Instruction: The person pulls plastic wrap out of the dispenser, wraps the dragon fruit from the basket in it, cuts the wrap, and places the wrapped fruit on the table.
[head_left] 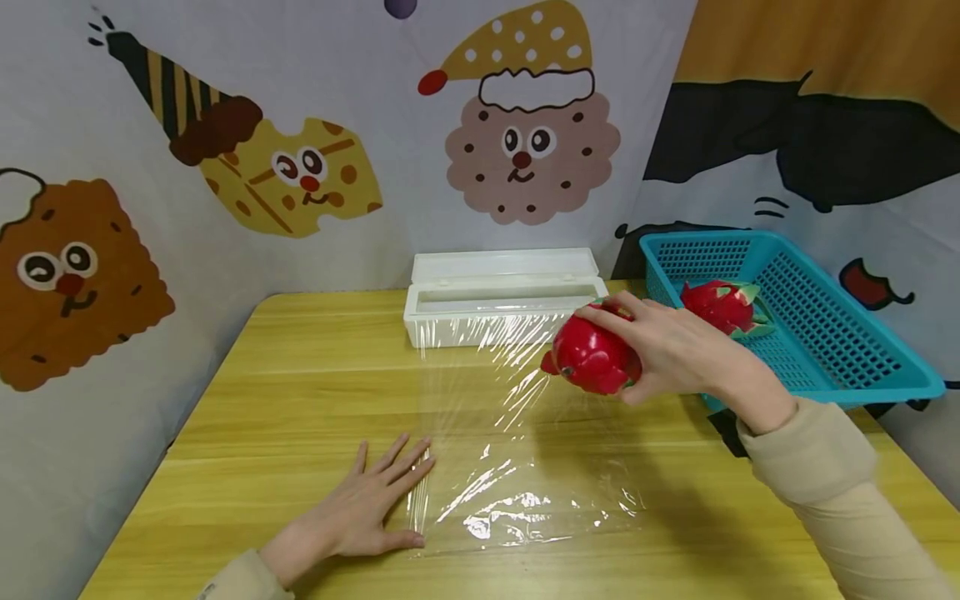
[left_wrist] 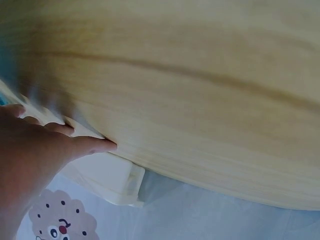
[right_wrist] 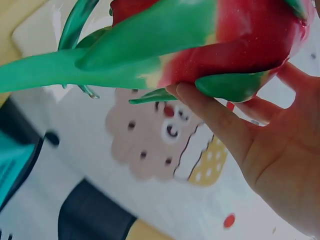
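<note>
My right hand [head_left: 663, 346] grips a red dragon fruit [head_left: 592, 354] with green leaf tips, above a sheet of clear plastic wrap [head_left: 487, 467]. In the right wrist view the fruit's long green scales [right_wrist: 150, 45] point away from the fingers [right_wrist: 215, 107]. With its fingers spread, my left hand [head_left: 360, 500] lies flat at the left edge of the wrap. The wrap runs over the table toward me from a white wrap dispenser box [head_left: 457, 331], whose lid [head_left: 502, 265] is raised. The left wrist view shows that hand's thumb [left_wrist: 95, 145] against the tabletop.
A blue plastic basket [head_left: 870, 333] stands at the right rear with another dragon fruit [head_left: 720, 307] in it. The wooden table [head_left: 300, 375] meets a cloth backdrop [head_left: 405, 200] printed with cartoon biscuits behind the box.
</note>
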